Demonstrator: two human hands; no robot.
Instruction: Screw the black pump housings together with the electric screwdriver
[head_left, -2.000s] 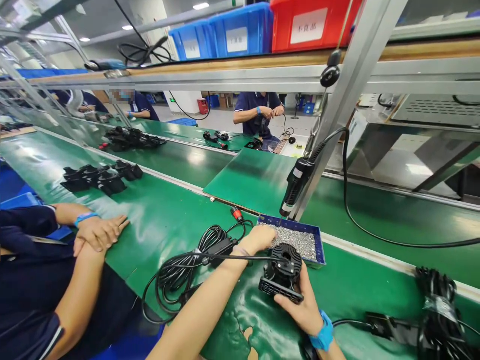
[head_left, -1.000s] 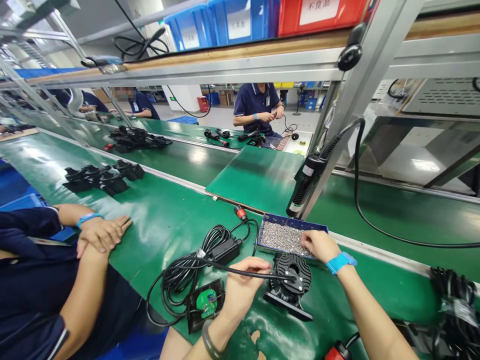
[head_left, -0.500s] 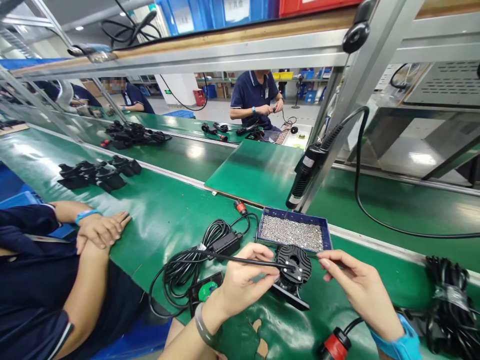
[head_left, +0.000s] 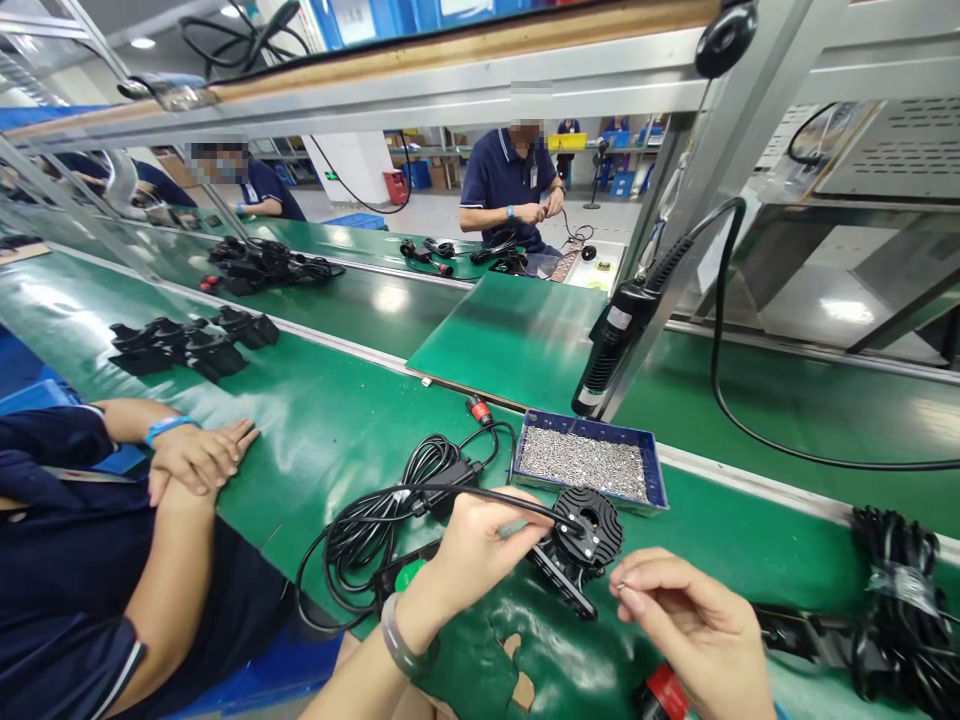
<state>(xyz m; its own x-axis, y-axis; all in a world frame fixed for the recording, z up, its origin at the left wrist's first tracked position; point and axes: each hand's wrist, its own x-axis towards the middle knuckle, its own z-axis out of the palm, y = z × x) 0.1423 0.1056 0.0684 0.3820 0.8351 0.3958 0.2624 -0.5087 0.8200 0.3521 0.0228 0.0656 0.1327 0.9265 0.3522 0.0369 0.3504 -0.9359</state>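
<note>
My left hand (head_left: pixel 480 550) is closed around a black cable (head_left: pixel 517 498) close to where it enters a round, ribbed black device (head_left: pixel 611 520). The device has a flat bracket (head_left: pixel 566 580) below it and several silver screws on its face. To the right of the device, my right hand (head_left: pixel 694 620) pinches a tiny silver screw (head_left: pixel 621 588) between thumb and fingertips, apart from the device. Just behind stands a blue tray (head_left: pixel 661 490) filled with small screws (head_left: pixel 581 462). A black electric screwdriver (head_left: pixel 611 350) hangs over the tray, its tip pointing down.
A coiled cable (head_left: pixel 375 535) with an inline box lies left of my hands. A red-and-black connector (head_left: pixel 664 695) and a bundled cable (head_left: pixel 896 590) are at right. A co-worker's crossed hands (head_left: pixel 199 455) rest at left, near black parts (head_left: pixel 195 345). A metal frame (head_left: pixel 697 200) rises behind.
My right hand has moved from the tray's front corner toward me and left, and a small screw now shows in its fingertips. The device and its bracket have turned slightly in my left hand.
</note>
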